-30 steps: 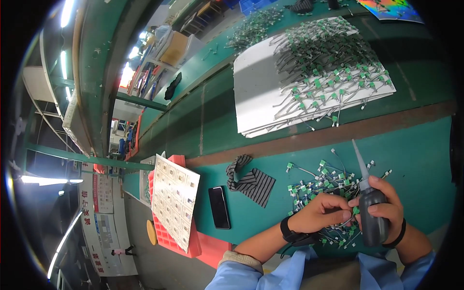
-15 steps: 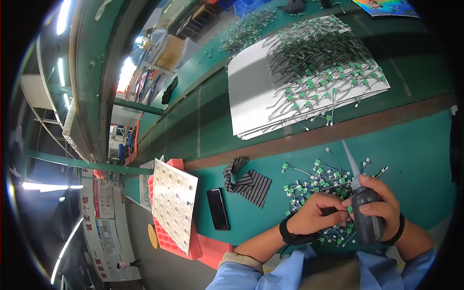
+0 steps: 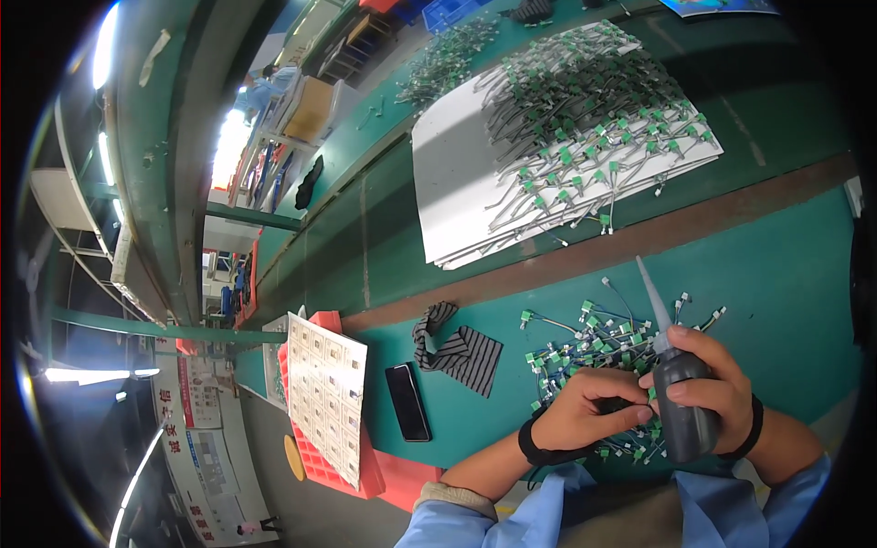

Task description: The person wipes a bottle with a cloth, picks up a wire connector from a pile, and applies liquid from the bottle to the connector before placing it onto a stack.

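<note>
My right hand [image 3: 717,379] is wrapped round a dark grey squeeze bottle [image 3: 687,425], whose long pale nozzle [image 3: 652,297] points up and away from me. Close against the bottle, my left hand [image 3: 589,411] is closed in a pinch on a small green connector [image 3: 651,395], mostly covered by the fingers. Beneath and beyond both hands lies a loose pile of wired green connectors [image 3: 594,336] with white plugs on their leads.
Across a brown ledge [image 3: 512,254], white boards [image 3: 448,183] carry dense rows of wired connectors [image 3: 585,100]. On my left are a striped cloth [image 3: 470,356], a black phone [image 3: 407,402] and a leaning panel of square cells [image 3: 324,393] on a red crate [image 3: 370,470].
The whole view has shifted slightly. Both hands stay together, with the bottle still in the right one and its nozzle still pointing up.
</note>
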Motion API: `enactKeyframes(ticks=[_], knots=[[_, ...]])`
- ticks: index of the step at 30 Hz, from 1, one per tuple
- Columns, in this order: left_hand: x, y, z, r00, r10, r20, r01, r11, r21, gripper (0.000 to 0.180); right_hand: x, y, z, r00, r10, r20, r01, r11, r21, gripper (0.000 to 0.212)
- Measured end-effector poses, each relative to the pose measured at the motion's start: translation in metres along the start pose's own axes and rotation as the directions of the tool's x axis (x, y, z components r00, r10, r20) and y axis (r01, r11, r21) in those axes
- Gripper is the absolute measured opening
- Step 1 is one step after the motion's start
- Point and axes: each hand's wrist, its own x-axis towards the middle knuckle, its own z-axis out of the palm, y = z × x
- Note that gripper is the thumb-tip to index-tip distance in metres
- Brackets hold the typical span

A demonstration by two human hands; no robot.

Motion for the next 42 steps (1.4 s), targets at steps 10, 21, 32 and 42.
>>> enactKeyframes(ticks=[10, 21, 32, 42], knots=[[0.0, 0.007, 0.003, 0.997, -0.069, -0.031, 0.07, 0.997, 0.013, 0.012, 0.003, 0.001, -0.002, 0.999, -0.027, -0.026, 0.027, 0.999, -0.025, 0.054], [-0.004, -0.002, 0.004, 0.97, -0.187, -0.156, 0.149, 0.961, -0.231, 0.01, -0.006, 0.004, -0.004, 0.98, -0.018, -0.198, 0.019, 1.0, 0.004, 0.055], [0.003, -0.002, 0.0, 0.981, -0.095, -0.168, 0.062, 0.979, -0.196, 0.009, -0.001, 0.004, -0.013, 1.0, -0.019, -0.024, 0.02, 1.0, 0.019, 0.052], [-0.001, -0.009, 0.003, 0.926, -0.17, -0.336, 0.069, 0.954, -0.292, 0.007, -0.015, 0.011, -0.01, 0.991, -0.068, -0.111, 0.067, 0.998, -0.009, 0.064]])
